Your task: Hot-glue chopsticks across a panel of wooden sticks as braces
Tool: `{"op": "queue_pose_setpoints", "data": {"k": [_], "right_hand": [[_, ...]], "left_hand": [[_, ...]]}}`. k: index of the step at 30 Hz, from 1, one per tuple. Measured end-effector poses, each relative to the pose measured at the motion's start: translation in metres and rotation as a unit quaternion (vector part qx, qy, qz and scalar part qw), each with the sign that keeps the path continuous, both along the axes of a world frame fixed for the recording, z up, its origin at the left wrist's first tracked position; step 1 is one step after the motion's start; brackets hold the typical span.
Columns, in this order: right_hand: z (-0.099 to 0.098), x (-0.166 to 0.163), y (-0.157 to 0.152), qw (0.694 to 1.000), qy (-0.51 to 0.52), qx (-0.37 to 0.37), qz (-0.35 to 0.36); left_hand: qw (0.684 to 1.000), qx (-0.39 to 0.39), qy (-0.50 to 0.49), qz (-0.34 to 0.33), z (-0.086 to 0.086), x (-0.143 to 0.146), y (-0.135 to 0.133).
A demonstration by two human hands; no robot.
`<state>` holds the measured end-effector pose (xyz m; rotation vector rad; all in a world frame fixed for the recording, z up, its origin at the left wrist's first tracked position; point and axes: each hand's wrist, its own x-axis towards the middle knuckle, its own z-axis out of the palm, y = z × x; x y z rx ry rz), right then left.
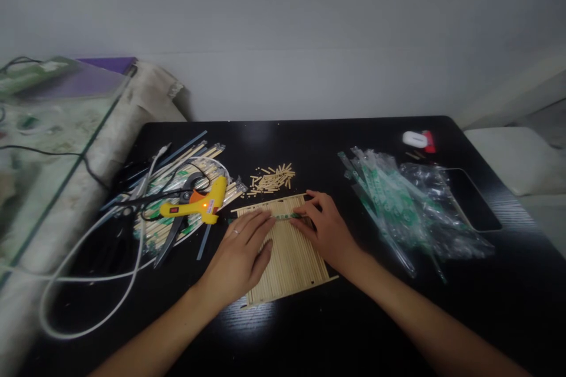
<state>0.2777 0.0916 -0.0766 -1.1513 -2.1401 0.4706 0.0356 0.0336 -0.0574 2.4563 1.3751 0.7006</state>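
Observation:
A flat panel of bamboo sticks (287, 259) glued side by side lies on the black table (309, 330). My left hand (243, 253) rests flat on its left half, fingers stretched out and pressing down. My right hand (325, 227) sits on the panel's upper right, fingers pinched on a thin green-printed stick (287, 217) laid across the top of the panel. A yellow glue gun (198, 203) with a lit indicator lies just left of the panel, nozzle side toward it.
Short cut stick bits (270, 179) lie behind the panel. Wrapped chopsticks and scissors (177, 230) pile under the glue gun, with white cable (88, 283) looping left. Empty plastic wrappers (398, 206) heap at right. A white and red item (418, 140) sits far right.

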Motion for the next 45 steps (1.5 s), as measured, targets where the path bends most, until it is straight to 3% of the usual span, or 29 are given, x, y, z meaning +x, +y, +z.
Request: {"op": "queue_pose_setpoints", "data": {"k": [45], "right_hand": [[-0.0001, 0.0006, -0.0001, 1.000, -0.003, 0.007, 0.001]], "left_hand": [[1.000, 0.002, 0.009, -0.001, -0.0009, -0.0011, -0.0004]]}}
